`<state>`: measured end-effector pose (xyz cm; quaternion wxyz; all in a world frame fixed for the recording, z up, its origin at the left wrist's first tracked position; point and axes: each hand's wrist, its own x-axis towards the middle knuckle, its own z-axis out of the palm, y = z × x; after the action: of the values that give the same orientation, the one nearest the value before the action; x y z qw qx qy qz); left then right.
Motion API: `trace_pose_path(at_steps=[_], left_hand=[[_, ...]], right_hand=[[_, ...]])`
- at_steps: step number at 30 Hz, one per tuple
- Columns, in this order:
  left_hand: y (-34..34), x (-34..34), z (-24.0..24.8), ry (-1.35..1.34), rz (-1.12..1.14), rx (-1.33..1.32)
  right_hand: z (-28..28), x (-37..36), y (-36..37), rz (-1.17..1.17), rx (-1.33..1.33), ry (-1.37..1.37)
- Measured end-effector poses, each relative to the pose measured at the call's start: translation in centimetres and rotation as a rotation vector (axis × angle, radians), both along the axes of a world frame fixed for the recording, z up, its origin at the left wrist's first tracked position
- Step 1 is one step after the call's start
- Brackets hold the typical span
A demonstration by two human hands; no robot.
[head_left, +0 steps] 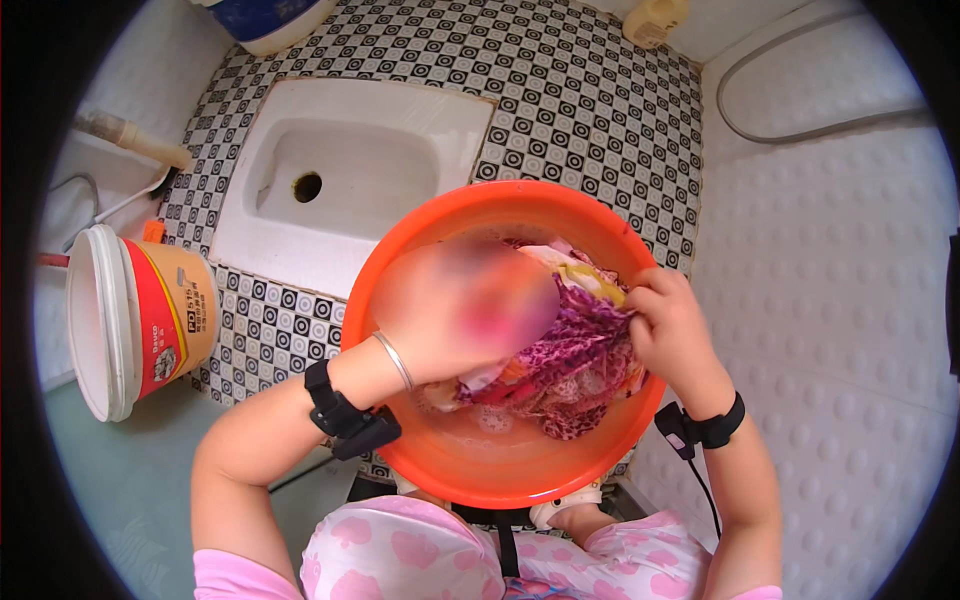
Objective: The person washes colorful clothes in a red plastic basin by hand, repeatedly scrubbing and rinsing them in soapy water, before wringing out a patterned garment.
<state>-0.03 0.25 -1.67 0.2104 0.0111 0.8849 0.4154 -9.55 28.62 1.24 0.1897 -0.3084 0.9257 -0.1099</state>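
An orange-red plastic basin [500, 468] stands in front of me with cloudy, slightly foamy water in it. Bunched in the water lies a wet cloth [580, 335], patterned in purple, pink and yellow. At the basin's right side, my right hand [672, 325] pinches the edge of this cloth with its fingers closed. My left hand [440, 300] reaches over the basin's left part, above or against the cloth. A blur covers its fingers, so their grip does not show. A silver bangle [394, 361] circles my left wrist.
Beyond the basin, a white squat toilet [465, 110] is set in the black-and-white tiled floor. A bucket [200, 310] lies tipped at the left. A blue-and-white bucket [270, 22] and a beige bottle [652, 22] stand far off. A grey hose [790, 135] hangs along the right wall.
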Motion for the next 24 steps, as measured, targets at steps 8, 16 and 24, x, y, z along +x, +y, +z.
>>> trace_pose_path(at_steps=[8, 16, 24], left_hand=[[2.3, 2.9, -3.3, -0.190, -0.377, -0.318], [3.6, 2.7, -5.5, -0.234, -0.529, -0.476], [4.3, -2.2, -8.4, -0.371, -0.493, -0.495]], right_hand=[[-4.1, 7.0, -0.3, 0.231, 0.109, -0.240], [-8.2, 5.8, -1.0, 0.324, 0.189, -0.291], [-11.3, 2.6, -2.9, 0.269, 0.217, -0.257]])
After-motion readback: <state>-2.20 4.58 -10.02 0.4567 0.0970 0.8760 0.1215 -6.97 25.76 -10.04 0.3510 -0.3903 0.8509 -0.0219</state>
